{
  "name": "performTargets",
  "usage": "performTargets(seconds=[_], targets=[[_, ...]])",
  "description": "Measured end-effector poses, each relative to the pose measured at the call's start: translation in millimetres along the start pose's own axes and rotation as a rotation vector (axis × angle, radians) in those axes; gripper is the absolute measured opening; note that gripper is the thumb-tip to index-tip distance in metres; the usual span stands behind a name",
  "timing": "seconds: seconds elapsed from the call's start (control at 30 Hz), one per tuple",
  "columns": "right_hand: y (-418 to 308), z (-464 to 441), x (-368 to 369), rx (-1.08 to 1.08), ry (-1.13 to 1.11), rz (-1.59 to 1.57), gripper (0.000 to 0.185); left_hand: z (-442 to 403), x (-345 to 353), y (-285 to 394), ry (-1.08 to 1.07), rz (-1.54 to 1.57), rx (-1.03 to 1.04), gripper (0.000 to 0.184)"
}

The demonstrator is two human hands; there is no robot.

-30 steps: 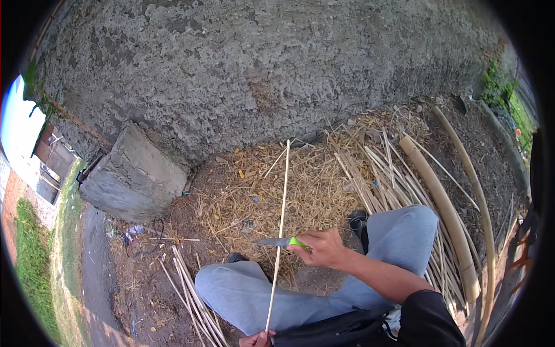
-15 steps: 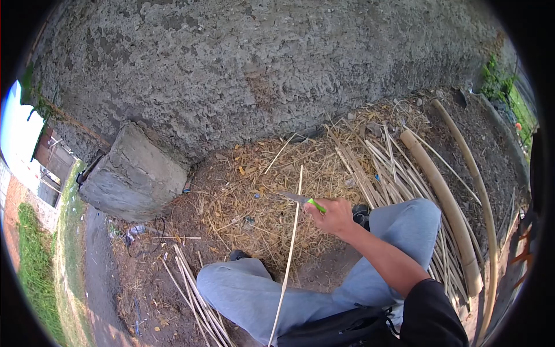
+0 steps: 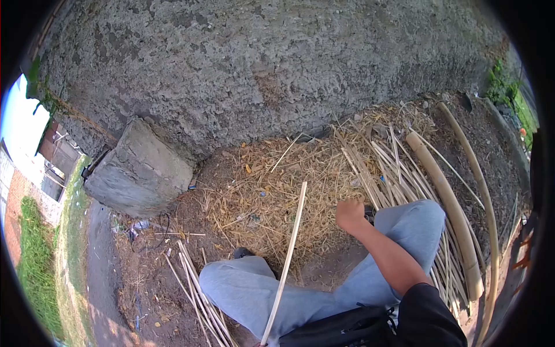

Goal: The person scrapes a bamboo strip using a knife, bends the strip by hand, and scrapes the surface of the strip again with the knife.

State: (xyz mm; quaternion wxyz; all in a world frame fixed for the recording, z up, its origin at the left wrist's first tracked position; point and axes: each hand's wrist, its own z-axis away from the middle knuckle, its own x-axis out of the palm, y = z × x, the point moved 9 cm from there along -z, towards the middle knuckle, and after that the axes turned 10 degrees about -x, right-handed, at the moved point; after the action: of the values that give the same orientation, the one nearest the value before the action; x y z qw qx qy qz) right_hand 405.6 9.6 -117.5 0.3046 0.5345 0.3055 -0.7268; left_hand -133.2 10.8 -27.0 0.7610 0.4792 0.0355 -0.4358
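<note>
A pale bamboo strip (image 3: 288, 254) rises at a slant from the bottom edge, past my lap and over the straw. Just a sliver of my left hand (image 3: 262, 344) shows at its lower end, closed around it. My right hand (image 3: 351, 216) is a fist in front of my right knee, apart from the strip. The green-handled knife it held in the earlier frame is hidden from view now; no blade shows beside the fist.
Split bamboo strips (image 3: 404, 179) are piled on the right beside a thick bamboo pole (image 3: 448, 214) and a curved pole (image 3: 484, 208). More strips (image 3: 193, 283) lie left of my knee. A concrete block (image 3: 141, 170) stands against the rough wall (image 3: 243, 63).
My right hand has moved right and slightly down, away from the strip, and the knife has gone out of sight. The strip has turned to show a broader face, its tip slightly lower.
</note>
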Motion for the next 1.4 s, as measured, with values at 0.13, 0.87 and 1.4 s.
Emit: performTargets(seconds=[0.13,0.87,1.4], targets=[[-41.6,49.8,-97.1,-0.05,0.479,-0.341,0.026,-7.6,10.0,25.7,0.076,-0.029,0.14,0.026],[-126.8,137.7,-109.1,-0.783,0.664,-0.653,0.025,-43.4,57.4,70.0,-0.092,0.357,-0.124,0.041],[-80.6,100.3,-130.7,-0.553,0.907,-0.54,0.022,-30.6,52.1,52.7,-0.161,0.345,-0.11,0.04]])
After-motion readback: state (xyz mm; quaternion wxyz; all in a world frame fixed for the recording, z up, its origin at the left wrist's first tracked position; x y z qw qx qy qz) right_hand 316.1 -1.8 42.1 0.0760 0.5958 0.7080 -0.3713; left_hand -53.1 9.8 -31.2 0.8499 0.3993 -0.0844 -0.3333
